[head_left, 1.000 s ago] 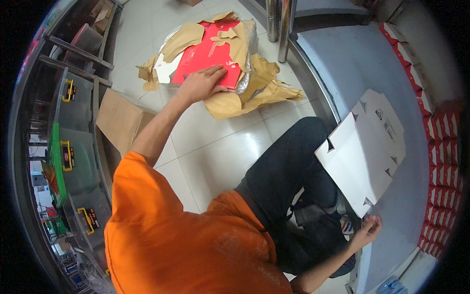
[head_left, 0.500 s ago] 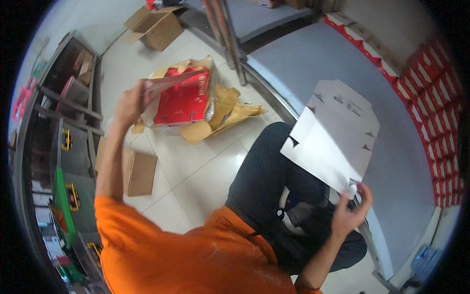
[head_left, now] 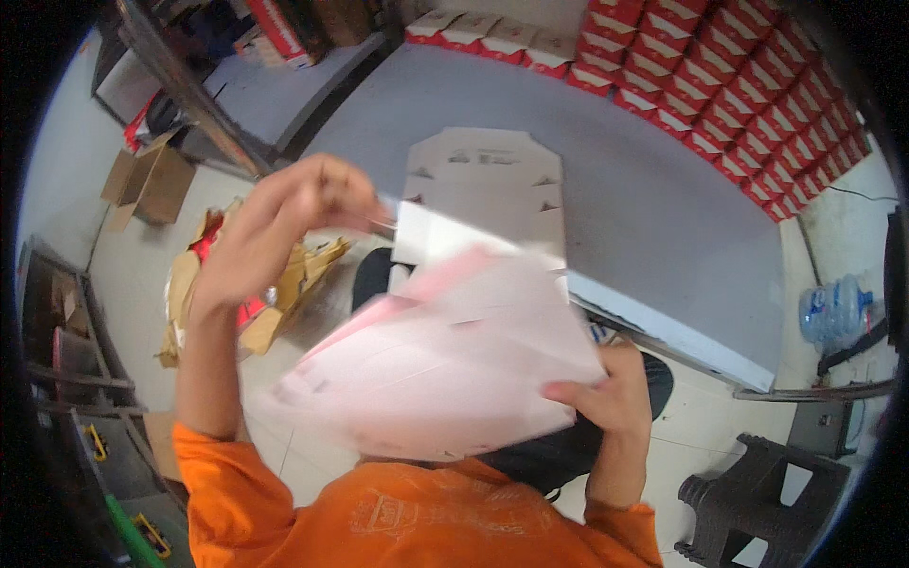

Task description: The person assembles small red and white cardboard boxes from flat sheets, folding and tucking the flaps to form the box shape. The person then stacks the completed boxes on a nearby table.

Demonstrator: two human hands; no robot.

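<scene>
Here, dark print (head_left: 485, 159) on white cardboard (head_left: 488, 199), right fingers (head_left: 573, 393) gripping blurred sheet (head_left: 454, 360)

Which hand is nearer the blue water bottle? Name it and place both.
Right. The right hand grips the pale sheet, left of the blue water bottle and lower in the picture. The left hand is much farther left, higher up.

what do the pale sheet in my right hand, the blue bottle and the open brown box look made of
Pale sheet: likely thin cardboard, given its flat panel and slit; motion blur leaves the finish unclear.
Blue bottle: probably plastic, glossy, since it is see-through with bright highlights.
Open brown box: seemingly cardboard, matte, judging by its plain brown walls and stiff flaps.
</scene>
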